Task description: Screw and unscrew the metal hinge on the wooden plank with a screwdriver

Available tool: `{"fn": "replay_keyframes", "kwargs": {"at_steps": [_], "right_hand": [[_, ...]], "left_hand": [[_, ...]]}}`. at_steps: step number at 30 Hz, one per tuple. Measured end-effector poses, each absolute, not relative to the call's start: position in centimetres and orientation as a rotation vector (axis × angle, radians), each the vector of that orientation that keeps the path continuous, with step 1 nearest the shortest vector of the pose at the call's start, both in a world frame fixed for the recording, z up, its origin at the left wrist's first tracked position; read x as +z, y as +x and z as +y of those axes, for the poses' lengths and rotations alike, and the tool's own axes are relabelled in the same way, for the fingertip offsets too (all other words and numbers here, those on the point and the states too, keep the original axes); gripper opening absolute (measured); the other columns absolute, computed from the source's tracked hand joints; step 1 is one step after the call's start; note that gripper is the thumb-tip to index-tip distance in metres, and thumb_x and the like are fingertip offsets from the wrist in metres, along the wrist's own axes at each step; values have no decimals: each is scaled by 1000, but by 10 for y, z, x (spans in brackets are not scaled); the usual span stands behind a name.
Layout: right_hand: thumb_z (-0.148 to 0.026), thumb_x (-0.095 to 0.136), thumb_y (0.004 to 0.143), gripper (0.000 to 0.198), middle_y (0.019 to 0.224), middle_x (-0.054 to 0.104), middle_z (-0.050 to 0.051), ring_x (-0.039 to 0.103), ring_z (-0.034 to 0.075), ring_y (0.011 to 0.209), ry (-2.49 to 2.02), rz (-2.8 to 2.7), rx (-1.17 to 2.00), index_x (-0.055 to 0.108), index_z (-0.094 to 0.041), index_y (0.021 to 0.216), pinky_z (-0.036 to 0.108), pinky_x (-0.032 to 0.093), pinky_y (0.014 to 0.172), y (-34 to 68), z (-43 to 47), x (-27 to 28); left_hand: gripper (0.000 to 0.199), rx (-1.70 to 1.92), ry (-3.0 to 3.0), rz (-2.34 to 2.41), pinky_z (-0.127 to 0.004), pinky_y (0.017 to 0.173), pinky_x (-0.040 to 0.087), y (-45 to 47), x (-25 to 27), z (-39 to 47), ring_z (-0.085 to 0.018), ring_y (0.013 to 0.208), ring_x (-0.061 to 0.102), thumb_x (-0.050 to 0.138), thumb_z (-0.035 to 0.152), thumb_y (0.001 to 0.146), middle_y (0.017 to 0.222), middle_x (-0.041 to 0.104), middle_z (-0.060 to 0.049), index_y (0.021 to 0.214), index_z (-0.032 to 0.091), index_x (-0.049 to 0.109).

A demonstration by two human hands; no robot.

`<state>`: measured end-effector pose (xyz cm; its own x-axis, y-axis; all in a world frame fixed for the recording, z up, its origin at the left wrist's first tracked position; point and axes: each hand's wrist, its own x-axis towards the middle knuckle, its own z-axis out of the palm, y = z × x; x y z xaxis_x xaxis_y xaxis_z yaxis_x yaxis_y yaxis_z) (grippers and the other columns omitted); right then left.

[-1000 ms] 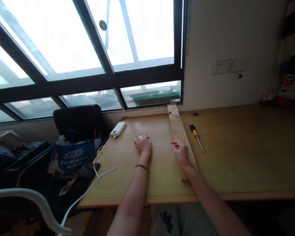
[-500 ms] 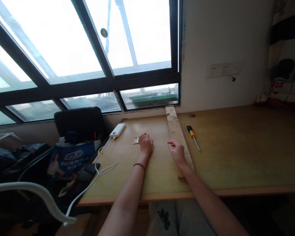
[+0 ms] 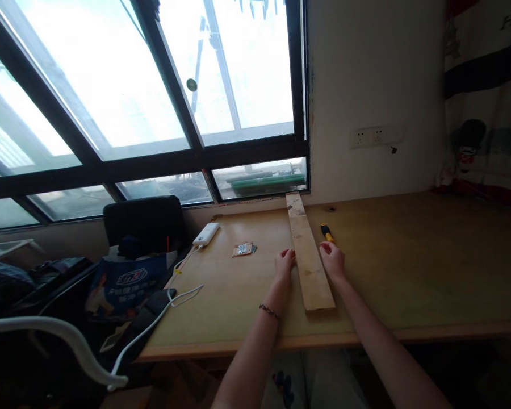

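A long wooden board [image 3: 309, 255] lies on the table, running from the window sill toward me. My left hand [image 3: 284, 263] is at its left edge, fingers curled in against the side. At the opposite edge, my right hand [image 3: 333, 262] has its fingers closed at the wood. Anything small inside either hand is hidden. Just beyond my right hand shows the black and yellow handle of a screwdriver [image 3: 326, 232]; its shaft is covered by the hand. Left of the board lies a small flat packet [image 3: 242, 249] with several dark screw-like pieces [image 3: 254, 249] beside it.
A white power bank [image 3: 206, 234] with a white cable [image 3: 170, 304] sits along the table's left edge. Left of the table are a black chair [image 3: 145, 221] and a blue bag [image 3: 121, 287]. A wall socket [image 3: 368, 137] is above the table [image 3: 417, 267].
My left hand has left the packet and moved right to the board's left edge. My right hand has crossed from above the board to its right edge. The view has shifted slightly.
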<state>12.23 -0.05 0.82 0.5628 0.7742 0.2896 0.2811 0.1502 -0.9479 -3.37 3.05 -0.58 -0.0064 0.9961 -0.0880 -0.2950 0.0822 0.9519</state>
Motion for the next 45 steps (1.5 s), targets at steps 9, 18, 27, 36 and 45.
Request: {"fn": "replay_keyframes", "kwargs": {"at_steps": [9, 18, 27, 36, 45], "right_hand": [[-31, 56, 65, 27, 88, 69, 13, 66, 25, 86, -1390, -932, 574, 61, -14, 86, 36, 51, 78, 113, -1, -7], [-29, 62, 57, 29, 77, 70, 10, 66, 25, 77, -1361, -787, 781, 61, -15, 82, 32, 52, 65, 118, 2, -19], [-28, 67, 51, 30, 67, 68, 4, 64, 20, 65, -1326, -620, 924, 62, -15, 78, 27, 50, 56, 115, -1, -16], [-30, 68, 52, 39, 61, 66, 2, 64, 20, 58, -1256, -633, 950, 54, -17, 86, 29, 50, 52, 111, -6, -8], [-43, 65, 57, 38, 63, 66, 3, 63, 22, 60, -1238, -791, 821, 50, -20, 84, 30, 48, 55, 97, -16, 1]], "left_hand": [[19, 1089, 680, 734, -35, 84, 49, -30, -5, 21, -23, 88, 64, 67, 23, 68, 87, 69, -13, 82, 11, 62], [21, 1002, 585, 684, -35, 89, 48, -34, -2, 18, -22, 90, 65, 63, 3, 66, 92, 67, -15, 86, 9, 60], [30, 974, 604, 635, -36, 90, 48, -34, 4, 13, -24, 91, 64, 58, -3, 60, 89, 68, -14, 88, 8, 62], [31, 1029, 598, 708, -38, 86, 49, -34, 5, 11, -25, 89, 65, 60, -1, 56, 88, 68, -14, 85, 9, 62], [31, 1031, 590, 747, -36, 74, 52, -35, 11, 10, -24, 75, 66, 63, 36, 69, 78, 68, -13, 85, 9, 64]]}}
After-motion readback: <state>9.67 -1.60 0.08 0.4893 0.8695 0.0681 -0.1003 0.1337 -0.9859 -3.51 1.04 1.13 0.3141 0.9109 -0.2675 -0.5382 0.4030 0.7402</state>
